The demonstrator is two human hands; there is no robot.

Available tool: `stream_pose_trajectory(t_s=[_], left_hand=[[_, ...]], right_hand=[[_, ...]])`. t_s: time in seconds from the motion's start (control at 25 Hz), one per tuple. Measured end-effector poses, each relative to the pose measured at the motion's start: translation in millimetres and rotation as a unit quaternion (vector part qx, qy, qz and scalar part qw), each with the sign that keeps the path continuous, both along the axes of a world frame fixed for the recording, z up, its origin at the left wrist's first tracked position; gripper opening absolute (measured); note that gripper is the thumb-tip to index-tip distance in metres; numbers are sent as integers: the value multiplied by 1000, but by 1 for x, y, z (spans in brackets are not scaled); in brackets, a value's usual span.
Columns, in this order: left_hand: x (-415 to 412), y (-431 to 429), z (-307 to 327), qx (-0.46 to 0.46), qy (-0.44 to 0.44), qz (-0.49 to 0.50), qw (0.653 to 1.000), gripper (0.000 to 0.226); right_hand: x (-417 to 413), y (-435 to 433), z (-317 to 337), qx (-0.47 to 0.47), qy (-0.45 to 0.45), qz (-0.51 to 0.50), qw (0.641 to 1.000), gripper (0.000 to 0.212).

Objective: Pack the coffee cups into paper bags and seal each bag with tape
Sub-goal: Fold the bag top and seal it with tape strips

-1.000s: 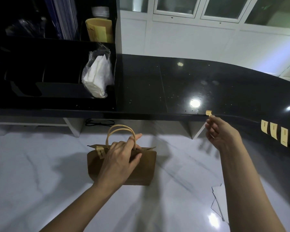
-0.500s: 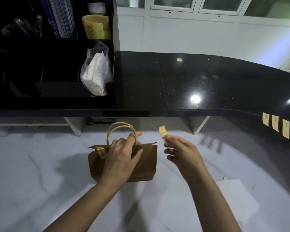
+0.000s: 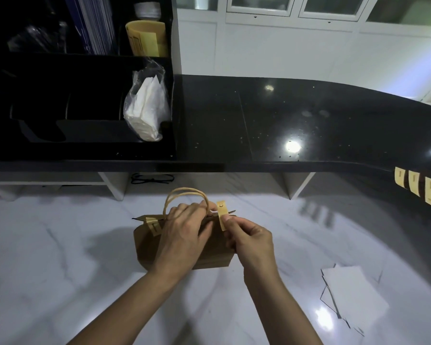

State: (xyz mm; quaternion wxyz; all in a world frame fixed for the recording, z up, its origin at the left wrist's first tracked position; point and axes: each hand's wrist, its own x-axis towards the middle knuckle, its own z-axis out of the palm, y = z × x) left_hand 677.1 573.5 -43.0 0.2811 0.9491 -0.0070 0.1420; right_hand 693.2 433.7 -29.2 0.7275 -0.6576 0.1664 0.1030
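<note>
Brought to two o'clock of the bag (image 3: 147, 247), tape (image 3: 221, 212) is pinched by the right hand (image 3: 251, 242), the mouth gripped closed by the left hand (image 3: 184, 232)

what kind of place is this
Probably a cafe packing counter: bagged napkins in a black organizer, tape strips pre-stuck along the black countertop edge, and a brown paper bag being sealed.
</note>
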Motion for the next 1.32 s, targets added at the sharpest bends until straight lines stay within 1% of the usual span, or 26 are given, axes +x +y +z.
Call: stream_pose_trajectory(t_s=[0.12,0.36,0.48,0.64,0.72,0.8,0.84,0.88,0.96,1.04,1.12,1.24,1.32], left_hand=[[2,2,0,25,9,-17,999,29],[8,6,6,7,58,-36,998,28],[14,7,7,31,81,-54,995,26],[17,3,13,38,104,-55,992,26],[18,3,14,39,111,-52,992,26],[18,4,15,42,117,-50,991,26],[18,3,15,44,119,-51,991,26],[17,3,16,48,118,-53,991,27],[18,3,16,53,118,-56,990,28],[19,4,18,52,127,-67,988,30],[18,4,19,45,127,-83,987,29],[18,3,18,14,101,-86,991,22],[17,2,17,7,85,-78,993,19]], right_hand=[[-1,2,-7,-13,2,-11,1000,21],[-2,4,-13,-23,0,-10,1000,24],[-1,4,-15,-47,-8,-3,999,23],[1,-1,-16,-135,-47,26,989,20],[1,-4,-18,-184,-60,31,981,26],[-1,-6,-23,-253,-55,18,966,34],[-2,-8,-27,-272,-53,8,961,35],[-2,-9,-30,-275,-53,1,960,36],[-1,-12,-36,-248,-61,9,967,32],[4,-14,-41,-208,-80,32,974,18],[7,-16,-43,-179,-94,53,978,10],[8,-18,-43,-143,-96,56,983,8],[9,-19,-44,-135,-97,54,985,10]])
